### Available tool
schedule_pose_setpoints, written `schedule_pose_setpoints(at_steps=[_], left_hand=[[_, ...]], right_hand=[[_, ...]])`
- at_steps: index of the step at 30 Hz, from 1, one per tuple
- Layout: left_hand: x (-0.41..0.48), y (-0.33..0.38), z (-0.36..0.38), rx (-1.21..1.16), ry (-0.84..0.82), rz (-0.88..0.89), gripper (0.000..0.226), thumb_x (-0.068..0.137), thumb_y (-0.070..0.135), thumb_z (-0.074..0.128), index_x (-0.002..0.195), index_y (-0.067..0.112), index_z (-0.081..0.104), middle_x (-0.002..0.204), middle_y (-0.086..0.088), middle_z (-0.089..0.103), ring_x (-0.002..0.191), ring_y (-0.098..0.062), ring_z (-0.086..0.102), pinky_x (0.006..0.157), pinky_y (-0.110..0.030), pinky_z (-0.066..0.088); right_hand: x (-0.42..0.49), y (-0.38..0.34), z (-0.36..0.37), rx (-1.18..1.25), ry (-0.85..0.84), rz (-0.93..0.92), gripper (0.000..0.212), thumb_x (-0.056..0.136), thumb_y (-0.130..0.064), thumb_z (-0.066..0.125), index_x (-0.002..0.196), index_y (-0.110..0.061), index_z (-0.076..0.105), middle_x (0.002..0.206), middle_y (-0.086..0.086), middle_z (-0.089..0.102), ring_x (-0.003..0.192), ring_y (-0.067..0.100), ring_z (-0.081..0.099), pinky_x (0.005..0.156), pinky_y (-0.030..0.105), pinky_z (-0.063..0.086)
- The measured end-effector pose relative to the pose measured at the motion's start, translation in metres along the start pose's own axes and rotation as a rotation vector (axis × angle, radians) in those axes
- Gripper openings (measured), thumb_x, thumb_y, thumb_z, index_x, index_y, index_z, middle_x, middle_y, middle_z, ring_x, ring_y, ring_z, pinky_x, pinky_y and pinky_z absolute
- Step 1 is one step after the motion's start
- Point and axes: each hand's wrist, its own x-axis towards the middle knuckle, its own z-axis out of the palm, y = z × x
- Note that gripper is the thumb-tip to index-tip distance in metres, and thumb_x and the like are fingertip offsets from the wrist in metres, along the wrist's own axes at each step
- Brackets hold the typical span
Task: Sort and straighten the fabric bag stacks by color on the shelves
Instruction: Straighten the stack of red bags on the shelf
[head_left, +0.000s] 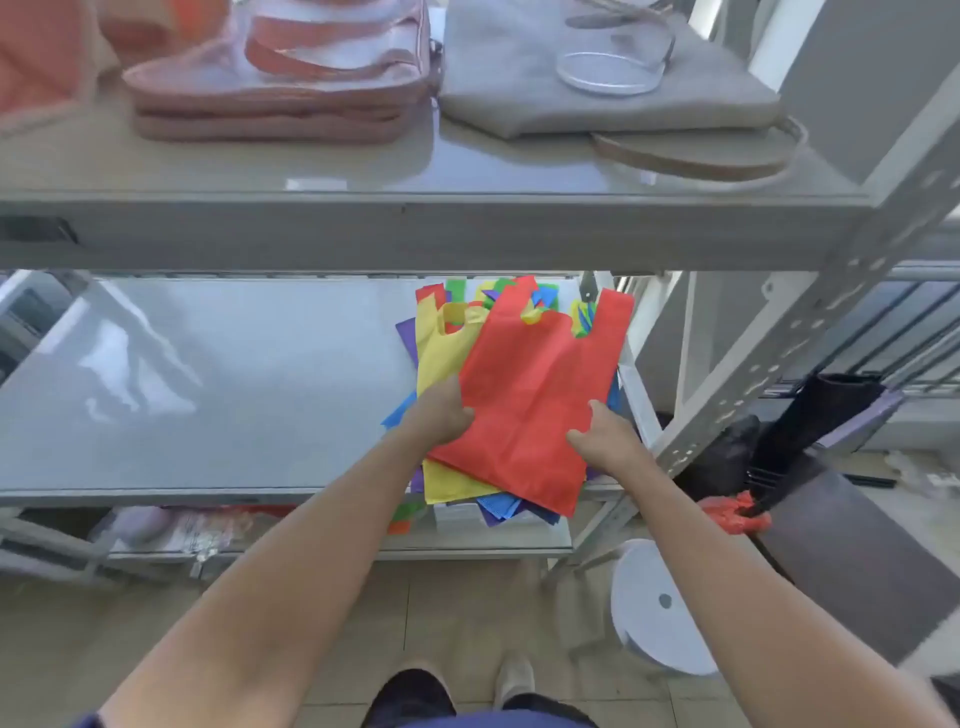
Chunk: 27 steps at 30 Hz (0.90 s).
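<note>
Sorting step — left grip and right grip each pinch the red bag atop the mixed pile at the right end of the shelf; next likely calls for lifting it clear

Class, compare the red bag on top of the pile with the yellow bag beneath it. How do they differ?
The red bag, with the left hand and right hand at its edges, lies on top, almost wholly in view; the yellow bag is largely covered by it. The red bag is turned askew, while the yellow bag sits squarer to the shelf. Both are flat fabric bags with cut-out handles.
</note>
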Motion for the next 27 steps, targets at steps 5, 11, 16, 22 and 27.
schedule_pose_setpoints(at_steps=[5,11,16,22,27], left_hand=[[0.013,-0.004,0.019,-0.013,0.04,-0.095,0.036,0.096,0.021,0.06,0.124,0.004,0.048,0.129,-0.017,0.054,0.122,-0.036,0.053,0.099,-0.05,0.049],[0.036,-0.005,0.016,-0.117,0.079,-0.182,0.047,0.098,0.029,0.069,0.131,0.001,0.049,0.133,-0.02,0.052,0.126,-0.037,0.052,0.103,-0.045,0.045],[0.053,-0.014,0.012,-0.177,-0.018,-0.273,0.051,0.095,0.039,0.072,0.131,0.005,0.057,0.133,-0.016,0.057,0.123,-0.034,0.057,0.1,-0.042,0.05],[0.064,-0.014,0.018,-0.515,-0.033,-0.314,0.044,0.089,0.042,0.075,0.116,0.01,0.062,0.114,-0.007,0.069,0.104,-0.025,0.067,0.092,-0.044,0.057],[0.054,-0.012,0.027,-0.713,-0.093,-0.369,0.022,0.098,0.026,0.07,0.112,0.009,0.074,0.106,-0.012,0.076,0.1,-0.031,0.073,0.092,-0.047,0.06]], right_hand=[[0.014,0.008,0.003,0.028,-0.102,0.086,0.06,0.097,-0.029,0.057,0.151,-0.01,0.038,0.135,0.014,0.06,0.121,0.033,0.059,0.083,0.032,0.041],[0.033,0.005,0.009,0.151,-0.068,0.178,0.078,0.097,-0.029,0.059,0.162,-0.009,0.02,0.153,0.018,0.047,0.137,0.035,0.05,0.105,0.037,0.041],[0.046,0.001,0.021,0.192,0.002,0.287,0.088,0.093,-0.035,0.062,0.162,-0.01,0.015,0.158,0.021,0.035,0.144,0.041,0.038,0.114,0.05,0.039],[0.047,0.013,0.031,0.244,0.073,0.281,0.082,0.092,-0.03,0.063,0.16,-0.011,0.021,0.153,0.02,0.042,0.14,0.041,0.042,0.11,0.05,0.041],[0.046,0.021,0.034,0.448,0.243,0.201,0.076,0.092,-0.023,0.066,0.158,-0.011,0.029,0.146,0.013,0.053,0.132,0.034,0.053,0.105,0.041,0.044]])
